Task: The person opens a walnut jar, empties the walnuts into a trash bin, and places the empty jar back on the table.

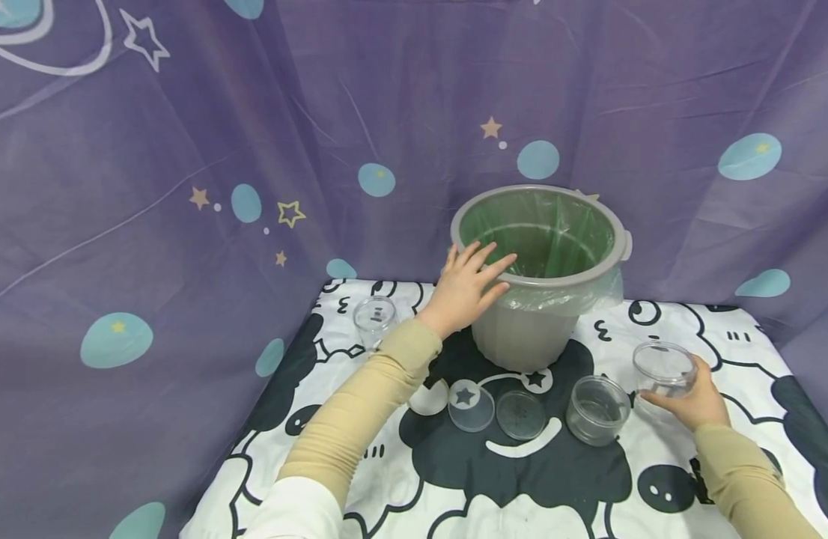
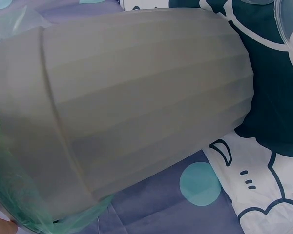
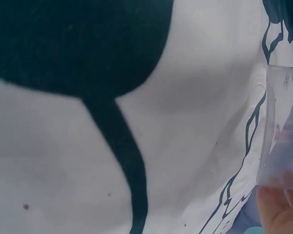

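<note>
In the head view my left hand (image 1: pixel 460 288) is at the near left rim of a grey waste bin (image 1: pixel 525 329), its fingers spread over the edge and holding nothing. A clear plastic liner (image 1: pixel 603 292) is folded over that rim, and the inside shows green. My right hand (image 1: pixel 700 400) grips a clear plastic jar (image 1: pixel 663 367) around its side, at the right of the cloth. The same jar (image 3: pixel 283 131) shows at the right edge of the right wrist view, with fingertips against its lower part. Beside it stands another clear jar (image 1: pixel 597 410).
Clear round lids (image 1: pixel 520 416) lie in a row in front of the bin. A third clear jar (image 1: pixel 375 318) stands at the back left, behind my left forearm. A black-and-white cartoon cloth (image 1: pixel 522 486) covers the table. Purple curtains (image 1: pixel 400 90) hang behind and at the sides.
</note>
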A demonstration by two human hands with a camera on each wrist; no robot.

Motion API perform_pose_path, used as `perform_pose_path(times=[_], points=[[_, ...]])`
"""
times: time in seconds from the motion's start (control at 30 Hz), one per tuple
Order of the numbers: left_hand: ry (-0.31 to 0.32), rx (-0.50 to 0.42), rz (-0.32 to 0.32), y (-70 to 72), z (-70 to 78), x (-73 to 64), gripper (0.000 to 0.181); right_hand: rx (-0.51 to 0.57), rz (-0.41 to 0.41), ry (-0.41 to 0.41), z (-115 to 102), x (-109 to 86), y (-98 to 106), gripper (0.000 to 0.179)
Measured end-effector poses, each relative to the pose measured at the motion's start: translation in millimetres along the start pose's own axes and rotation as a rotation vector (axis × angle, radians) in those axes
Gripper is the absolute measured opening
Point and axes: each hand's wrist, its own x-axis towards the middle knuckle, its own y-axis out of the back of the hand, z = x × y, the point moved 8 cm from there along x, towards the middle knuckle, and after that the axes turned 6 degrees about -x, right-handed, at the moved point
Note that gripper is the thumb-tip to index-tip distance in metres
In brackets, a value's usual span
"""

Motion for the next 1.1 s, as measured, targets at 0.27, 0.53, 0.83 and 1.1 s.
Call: perform_pose_path(times=[0.27, 0.53, 0.83, 1.1], points=[[-0.008, 0.005, 0.010, 0.0, 0.2, 0.8, 0.051, -0.034, -0.010, 0.004, 1.6, -1.5, 3.6, 0.119], [-0.003, -0.007, 0.005, -0.6, -0.8, 1.4, 0.051, -0.038, -0.014, 0.008, 7.6, -2.4, 5.9, 0.119], [0.000, -0.017, 0.004, -0.8, -1.1, 0.8, 0.051, -0.084, -0.044, -0.093, 12.9, -6.2, 7.3, 0.121], [-0.004, -0.008, 0.005, -1.5, -1.0, 1.4, 0.051, -0.068, -0.011, -0.132, 20.2, -7.9, 7.9, 0.122]])
